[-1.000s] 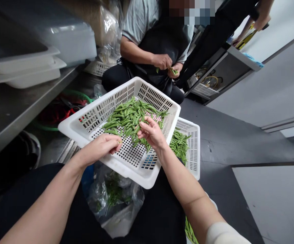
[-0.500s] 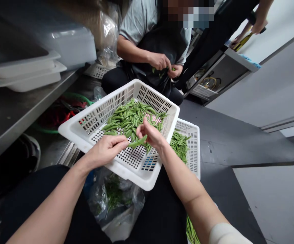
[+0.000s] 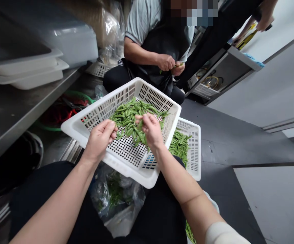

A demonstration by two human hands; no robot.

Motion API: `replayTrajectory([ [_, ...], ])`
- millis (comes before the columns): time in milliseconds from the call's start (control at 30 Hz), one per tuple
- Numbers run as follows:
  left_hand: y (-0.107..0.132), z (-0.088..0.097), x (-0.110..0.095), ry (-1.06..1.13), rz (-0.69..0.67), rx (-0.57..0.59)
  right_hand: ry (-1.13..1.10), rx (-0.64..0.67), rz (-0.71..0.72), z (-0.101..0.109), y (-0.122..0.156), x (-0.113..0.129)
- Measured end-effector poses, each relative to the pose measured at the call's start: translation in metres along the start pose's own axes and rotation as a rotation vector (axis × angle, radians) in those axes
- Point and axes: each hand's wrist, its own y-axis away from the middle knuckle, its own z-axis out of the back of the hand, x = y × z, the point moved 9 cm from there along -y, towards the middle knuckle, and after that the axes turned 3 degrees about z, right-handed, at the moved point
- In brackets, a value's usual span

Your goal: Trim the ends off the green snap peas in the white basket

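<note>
A white slotted basket [image 3: 86, 120] rests on my lap, with a heap of green pea pods [image 3: 129, 115] in it. My left hand [image 3: 100, 137] hovers over the basket's near side, fingers curled, fingertips pinched on the left end of a pod. My right hand [image 3: 149, 130] is closed on a pea pod [image 3: 140, 124] above the heap. A second white basket [image 3: 194, 149] with more pods [image 3: 179, 144] lies lower, to the right. Between my knees sits a clear plastic bag [image 3: 116, 200] holding green trimmings.
A seated person [image 3: 159, 40] across from me holds a pod in both hands. A steel shelf [image 3: 15, 108] with white trays [image 3: 25, 73] runs along the left. Another person's arm [image 3: 264, 13] is at the top right, above a low steel counter [image 3: 243, 57]. Grey floor lies to the right.
Both my hands have moved up and away from me, over the heap; the pod stretched between them half a second ago is now bunched up at my right fingertips.
</note>
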Motion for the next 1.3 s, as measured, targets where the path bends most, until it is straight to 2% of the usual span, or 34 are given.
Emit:
replayTrajectory([
  [67,0.000,-0.001,0.000,0.121,0.031,0.047,-0.036,-0.140,-0.001,0.034,-0.020,0.005],
  [100,0.001,-0.001,0.000,0.161,0.048,0.077,-0.026,-0.163,-0.017,0.046,-0.029,0.004],
  [167,0.001,-0.002,0.002,0.207,0.097,0.127,0.172,-0.107,-0.049,0.056,-0.042,0.000],
  [233,0.001,-0.001,0.006,0.225,0.141,0.141,0.622,0.091,-0.025,0.043,-0.045,-0.008],
  [333,0.001,0.003,0.008,0.245,0.163,0.117,1.408,0.591,0.036,0.004,-0.025,-0.050],
  [400,0.001,0.003,0.007,0.267,0.163,0.126,1.680,0.845,0.027,-0.009,-0.008,-0.079],
  [467,0.002,-0.001,0.006,0.291,0.169,0.174,1.732,0.909,0.015,-0.014,-0.003,-0.090],
  [567,0.003,-0.006,0.008,0.288,0.200,0.215,1.681,0.857,0.044,-0.014,-0.011,-0.081],
  [633,0.003,-0.006,0.010,0.229,0.209,0.213,1.470,0.758,0.028,-0.010,-0.019,-0.065],
  [733,0.003,-0.010,0.013,0.083,0.190,0.229,0.767,0.519,-0.146,0.002,-0.027,-0.045],
  [800,0.003,-0.014,0.012,-0.066,0.136,0.237,0.305,0.418,-0.274,0.002,-0.022,-0.043],
  [867,0.003,-0.018,0.010,-0.237,0.053,0.238,-0.010,0.391,-0.357,-0.007,-0.012,-0.042],
  [933,0.004,-0.025,0.010,-0.376,-0.021,0.258,-0.212,0.378,-0.408,-0.019,-0.002,-0.041],
  [1100,0.006,-0.037,0.015,-0.573,-0.086,0.293,-0.466,0.320,-0.497,-0.039,0.015,-0.041],
  [1200,0.006,-0.034,0.011,-0.690,-0.151,0.203,-0.497,0.296,-0.535,-0.040,0.020,-0.040],
  [1300,0.010,-0.030,-0.003,-0.777,-0.356,0.084,-0.361,0.259,-0.491,-0.032,0.017,-0.040],
])
